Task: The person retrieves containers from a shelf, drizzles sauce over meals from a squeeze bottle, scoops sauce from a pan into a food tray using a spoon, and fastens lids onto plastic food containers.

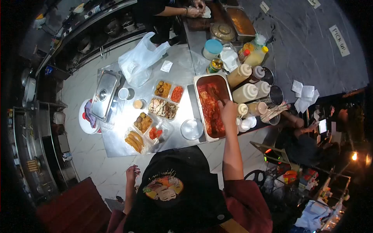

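My right hand point(227, 110) reaches over the right side of a steel pan point(197, 110) of red food, its fingers closed on a dark utensil point(215, 94) that dips into the food. My left hand point(133, 172) hangs low beside my apron, off the table, with its fingers curled; whether it holds anything is too small to tell. Left of the pan stand two divided clear trays: the upper tray point(167, 99) has red food, round pieces and a white-topped portion, and the lower tray point(143, 132) holds long fried pieces, round pieces and red food. A round clear container point(192, 129) sits near the table edge.
Squeeze bottles point(245, 92) crowd the pan's right side. A white plastic bag point(139, 62), a steel lid point(102, 94) and small cups point(124, 93) lie farther left. At the top, a gloved co-worker's hands point(196, 10) handle something white. Paper slips point(306, 93) lie on the dark counter.
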`<state>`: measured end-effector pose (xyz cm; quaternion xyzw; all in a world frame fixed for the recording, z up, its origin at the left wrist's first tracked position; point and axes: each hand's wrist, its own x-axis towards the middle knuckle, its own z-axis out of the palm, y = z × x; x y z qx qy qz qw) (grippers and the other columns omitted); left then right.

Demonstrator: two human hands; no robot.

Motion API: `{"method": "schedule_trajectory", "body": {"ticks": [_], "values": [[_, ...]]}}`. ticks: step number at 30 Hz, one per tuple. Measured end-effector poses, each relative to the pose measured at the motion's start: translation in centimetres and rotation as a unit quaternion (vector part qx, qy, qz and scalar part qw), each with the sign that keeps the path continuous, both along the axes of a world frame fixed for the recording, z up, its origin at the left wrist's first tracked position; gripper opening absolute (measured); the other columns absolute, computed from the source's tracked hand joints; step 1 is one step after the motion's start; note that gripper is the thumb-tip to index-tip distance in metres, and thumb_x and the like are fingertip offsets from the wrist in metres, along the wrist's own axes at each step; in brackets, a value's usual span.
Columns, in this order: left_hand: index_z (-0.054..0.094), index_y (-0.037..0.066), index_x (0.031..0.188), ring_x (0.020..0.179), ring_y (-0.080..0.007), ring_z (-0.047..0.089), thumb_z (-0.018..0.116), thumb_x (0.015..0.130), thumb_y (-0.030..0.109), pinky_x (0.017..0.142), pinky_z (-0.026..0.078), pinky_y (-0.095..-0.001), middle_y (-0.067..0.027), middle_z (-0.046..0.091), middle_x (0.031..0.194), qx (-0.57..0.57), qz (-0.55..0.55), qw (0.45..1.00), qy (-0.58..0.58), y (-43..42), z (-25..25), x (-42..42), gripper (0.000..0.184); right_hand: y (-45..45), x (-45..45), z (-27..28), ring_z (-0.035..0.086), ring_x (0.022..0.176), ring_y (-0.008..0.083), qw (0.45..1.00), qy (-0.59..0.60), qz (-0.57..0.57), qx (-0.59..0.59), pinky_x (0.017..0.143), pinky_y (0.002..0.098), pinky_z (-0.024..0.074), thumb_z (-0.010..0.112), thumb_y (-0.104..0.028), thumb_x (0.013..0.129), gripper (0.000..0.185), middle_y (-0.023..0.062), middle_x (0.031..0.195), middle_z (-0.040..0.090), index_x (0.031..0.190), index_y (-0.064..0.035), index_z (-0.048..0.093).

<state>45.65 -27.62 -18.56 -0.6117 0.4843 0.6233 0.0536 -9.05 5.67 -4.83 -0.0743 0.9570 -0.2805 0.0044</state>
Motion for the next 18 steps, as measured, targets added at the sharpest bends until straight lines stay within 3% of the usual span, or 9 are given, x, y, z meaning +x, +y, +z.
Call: {"method": "schedule_trajectory", "body": {"ticks": [4, 6, 7, 8, 9, 12, 13, 15, 18], "values": [[0.067, 0.003, 0.11, 0.062, -0.0159, 0.066, 0.06, 0.1, 0.043, 0.046, 0.045, -0.027, -0.0085, 0.069, 0.083, 0.0, -0.011, 1.0, 0.023, 2.3, -0.8, 0.2, 0.042, 0.2, 0.1, 1.2, 0.07, 0.079, 0.0436, 1.0, 0.008, -0.002, -0.014, 0.074, 0.0479, 0.0539, 0.072, -0.023, 0.09, 0.029, 0.0299, 0.083, 0.069, 0.098, 0.005, 0.075], [0.069, 0.001, 0.108, 0.068, -0.0178, 0.068, 0.06, 0.101, 0.038, 0.052, 0.05, -0.0296, -0.0092, 0.07, 0.086, -0.017, -0.08, 0.996, 0.045, 3.6, -3.0, 1.9, 0.04, 0.8, 0.7, 1.8, 0.07, 0.077, 0.0425, 0.999, 0.007, -0.012, -0.029, 0.073, 0.0467, 0.0539, 0.072, -0.023, 0.09, 0.03, 0.0295, 0.082, 0.069, 0.099, 0.0053, 0.075], [0.07, 0.0, 0.107, 0.07, -0.0185, 0.068, 0.06, 0.101, 0.036, 0.055, 0.051, -0.0307, -0.0094, 0.071, 0.087, -0.015, -0.09, 0.994, 0.06, 4.1, -6.6, 3.6, 0.038, 1.1, 1.1, 2.4, 0.07, 0.076, 0.0421, 0.999, 0.004, -0.017, -0.036, 0.072, 0.046, 0.0537, 0.072, -0.023, 0.091, 0.03, 0.0293, 0.081, 0.069, 0.099, 0.0056, 0.075], [0.07, -0.001, 0.107, 0.072, -0.0192, 0.069, 0.06, 0.101, 0.033, 0.059, 0.053, -0.0317, -0.0096, 0.071, 0.088, -0.013, -0.1, 0.992, 0.076, 5.0, -5.7, 2.0, 0.036, 1.5, 1.5, 2.8, 0.069, 0.075, 0.0417, 0.999, 0.002, -0.022, -0.042, 0.071, 0.0452, 0.0536, 0.072, -0.022, 0.091, 0.03, 0.0292, 0.081, 0.069, 0.1, 0.0059, 0.075], [0.071, -0.001, 0.106, 0.074, -0.0199, 0.069, 0.06, 0.102, 0.031, 0.062, 0.054, -0.0328, -0.0097, 0.072, 0.089, -0.01, -0.109, 0.99, 0.093, 5.6, -5.3, 1.1, 0.034, 2.0, 1.9, 2.6, 0.07, 0.068, 0.0331, 0.999, 0.023, -0.016, -0.043, 0.066, 0.0411, 0.0528, 0.071, -0.022, 0.092, 0.031, 0.0251, 0.076, 0.07, 0.101, 0.0073, 0.074], [0.071, -0.003, 0.105, 0.076, -0.0208, 0.07, 0.061, 0.101, 0.027, 0.066, 0.055, -0.034, -0.0102, 0.072, 0.09, 0.028, -0.073, 0.989, 0.126, 6.3, -5.7, 1.2, 0.032, 2.9, 3.7, 4.7, 0.068, 0.063, 0.0212, 0.995, -0.022, -0.041, -0.086, 0.063, 0.0363, 0.0518, 0.071, -0.022, 0.092, 0.031, 0.0189, 0.071, 0.07, 0.1, 0.0073, 0.074], [0.071, -0.003, 0.105, 0.077, -0.0211, 0.07, 0.061, 0.101, 0.026, 0.068, 0.056, -0.0344, -0.0104, 0.073, 0.09, 0.041, -0.061, 0.988, 0.135, 6.4, -5.3, 1.0, 0.031, 2.6, 4.5, 7.4, 0.067, 0.064, 0.0125, 0.995, -0.052, -0.033, -0.076, 0.061, 0.032, 0.051, 0.071, -0.022, 0.093, 0.03, 0.0139, 0.069, 0.071, 0.103, 0.006, 0.074], [0.071, -0.004, 0.104, 0.078, -0.0217, 0.07, 0.062, 0.1, 0.025, 0.069, 0.056, -0.0357, -0.0108, 0.073, 0.09, -0.087, -0.183, 0.973, 0.115, 5.7, -7.2, 3.0, 0.031, 2.9, 5.9, 9.1, 0.067, 0.064, 0.012, 0.991, -0.049, -0.06, -0.111, 0.062, 0.0309, 0.051, 0.071, -0.022, 0.093, 0.029, 0.0134, 0.07, 0.071, 0.106, 0.0044, 0.075], [0.07, -0.005, 0.103, 0.079, -0.0226, 0.071, 0.064, 0.099, 0.024, 0.07, 0.056, -0.0377, -0.0115, 0.073, 0.089, -0.296, -0.344, 0.89, 0.05, 4.2, -8.1, 3.6, 0.03, 3.1, 7.3, 12.7, 0.065, 0.065, 0.0095, 0.991, -0.039, -0.072, -0.104, 0.063, 0.0283, 0.0503, 0.071, -0.021, 0.093, 0.03, 0.0122, 0.069, 0.072, 0.111, 0.0022, 0.075]]}}
